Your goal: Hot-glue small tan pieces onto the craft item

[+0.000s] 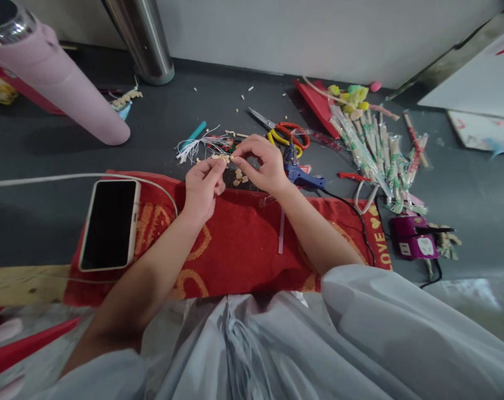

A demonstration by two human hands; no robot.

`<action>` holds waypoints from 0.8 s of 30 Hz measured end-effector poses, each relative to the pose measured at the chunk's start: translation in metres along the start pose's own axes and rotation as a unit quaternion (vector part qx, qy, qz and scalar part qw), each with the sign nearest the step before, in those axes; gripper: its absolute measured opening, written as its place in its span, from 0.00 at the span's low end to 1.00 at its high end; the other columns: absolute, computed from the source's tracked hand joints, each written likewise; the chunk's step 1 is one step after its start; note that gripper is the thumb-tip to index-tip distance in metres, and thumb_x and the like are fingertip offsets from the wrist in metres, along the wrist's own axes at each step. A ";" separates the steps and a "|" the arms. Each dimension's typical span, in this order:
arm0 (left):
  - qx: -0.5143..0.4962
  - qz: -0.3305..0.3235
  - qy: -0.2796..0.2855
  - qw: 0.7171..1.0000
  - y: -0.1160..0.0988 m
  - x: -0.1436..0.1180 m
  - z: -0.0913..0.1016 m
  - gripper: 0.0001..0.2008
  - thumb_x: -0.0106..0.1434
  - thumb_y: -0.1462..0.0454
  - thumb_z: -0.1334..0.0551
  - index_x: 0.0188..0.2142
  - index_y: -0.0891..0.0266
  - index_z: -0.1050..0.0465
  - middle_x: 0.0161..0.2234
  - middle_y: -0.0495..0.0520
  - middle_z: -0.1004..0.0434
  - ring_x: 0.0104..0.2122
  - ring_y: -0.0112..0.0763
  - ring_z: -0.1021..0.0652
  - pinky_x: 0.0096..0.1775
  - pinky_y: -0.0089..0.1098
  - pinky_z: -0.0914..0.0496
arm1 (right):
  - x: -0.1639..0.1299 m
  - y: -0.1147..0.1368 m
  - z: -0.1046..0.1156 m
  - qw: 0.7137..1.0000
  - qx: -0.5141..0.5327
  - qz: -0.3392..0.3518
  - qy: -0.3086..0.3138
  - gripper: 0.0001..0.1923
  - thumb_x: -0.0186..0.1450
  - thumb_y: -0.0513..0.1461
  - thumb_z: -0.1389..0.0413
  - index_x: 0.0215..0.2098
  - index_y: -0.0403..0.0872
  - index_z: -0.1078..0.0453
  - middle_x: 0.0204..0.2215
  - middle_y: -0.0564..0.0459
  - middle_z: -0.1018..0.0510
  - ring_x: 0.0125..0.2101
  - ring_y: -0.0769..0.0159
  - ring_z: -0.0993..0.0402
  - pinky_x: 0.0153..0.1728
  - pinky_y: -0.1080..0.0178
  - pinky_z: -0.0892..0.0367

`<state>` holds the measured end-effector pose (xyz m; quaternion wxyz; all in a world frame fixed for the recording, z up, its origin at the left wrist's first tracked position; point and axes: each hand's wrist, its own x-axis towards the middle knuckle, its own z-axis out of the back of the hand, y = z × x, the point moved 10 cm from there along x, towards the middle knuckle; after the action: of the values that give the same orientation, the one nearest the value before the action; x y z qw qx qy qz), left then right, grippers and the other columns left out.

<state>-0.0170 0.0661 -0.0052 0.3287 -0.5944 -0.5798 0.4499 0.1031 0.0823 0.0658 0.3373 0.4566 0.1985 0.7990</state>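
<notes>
My left hand (205,186) is closed in a pinch, with a small pale beige piece (220,158) at its fingertips. Close beside it, my right hand (263,164) pinches at the same spot, its thumb and forefinger forming a loop. What the right fingertips hold is too small to name. Just below lie several small beige chips (240,178). Behind the hands spreads a bundle of white strings (202,145), near a teal stick (196,132). A blue glue gun (302,175) stands right of my right hand, and scissors (283,133) with red and yellow handles lie behind it.
A red towel (239,239) lies under my forearms, with a phone (110,224) on its left. A pink bottle (68,83) and a steel cylinder (147,44) stand at back left. Wrapped sticks (387,150) and a purple power block (414,238) are at right; cables cross both sides.
</notes>
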 end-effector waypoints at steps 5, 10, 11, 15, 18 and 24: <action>-0.004 0.003 0.008 1.000 0.001 -0.001 -0.002 0.16 0.53 0.56 0.29 0.23 0.61 0.33 0.12 0.39 0.44 0.11 0.15 0.45 0.15 0.22 0.48 | -0.001 0.002 -0.001 1.000 -0.003 0.009 0.001 0.16 0.68 0.51 0.50 0.35 0.47 0.31 0.32 0.50 0.26 0.36 0.65 0.28 0.43 0.55 0.30; -0.005 0.007 0.013 1.000 0.002 -0.001 -0.003 0.15 0.54 0.58 0.30 0.22 0.61 0.33 0.12 0.39 0.43 0.12 0.15 0.45 0.15 0.22 0.48 | -0.001 0.001 0.000 1.000 -0.002 0.015 -0.002 0.17 0.68 0.51 0.49 0.34 0.48 0.30 0.31 0.50 0.26 0.35 0.65 0.28 0.42 0.56 0.30; 0.000 0.008 0.011 1.000 0.002 -0.001 -0.002 0.15 0.54 0.57 0.30 0.22 0.61 0.33 0.12 0.39 0.44 0.12 0.15 0.45 0.15 0.22 0.48 | -0.001 0.000 -0.001 1.000 -0.003 0.013 0.000 0.17 0.68 0.52 0.49 0.33 0.48 0.31 0.32 0.51 0.26 0.35 0.65 0.28 0.42 0.56 0.30; -0.003 -0.003 0.015 1.000 0.001 0.000 -0.002 0.15 0.53 0.57 0.29 0.22 0.61 0.33 0.13 0.40 0.42 0.12 0.15 0.44 0.15 0.23 0.48 | -0.001 -0.002 -0.002 1.000 -0.003 0.006 0.005 0.18 0.68 0.52 0.50 0.33 0.48 0.31 0.31 0.51 0.26 0.36 0.65 0.28 0.43 0.55 0.30; -0.009 -0.014 0.022 1.000 0.001 0.000 -0.002 0.16 0.52 0.57 0.28 0.21 0.61 0.33 0.14 0.40 0.41 0.12 0.14 0.43 0.15 0.23 0.47 | -0.002 -0.004 -0.003 1.000 -0.007 0.002 0.006 0.18 0.68 0.53 0.50 0.32 0.48 0.31 0.31 0.51 0.26 0.36 0.64 0.28 0.43 0.56 0.31; 0.010 -0.008 0.008 1.000 0.002 0.001 0.000 0.15 0.53 0.56 0.29 0.23 0.61 0.31 0.14 0.40 0.42 0.11 0.14 0.44 0.14 0.23 0.47 | -0.003 -0.009 -0.001 1.000 -0.006 -0.008 0.002 0.17 0.67 0.53 0.48 0.33 0.48 0.29 0.31 0.52 0.24 0.35 0.66 0.28 0.42 0.58 0.31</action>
<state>-0.0166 0.0665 -0.0075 0.3431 -0.5902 -0.5777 0.4476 0.1063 0.0864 0.0584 0.3458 0.4512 0.1978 0.7986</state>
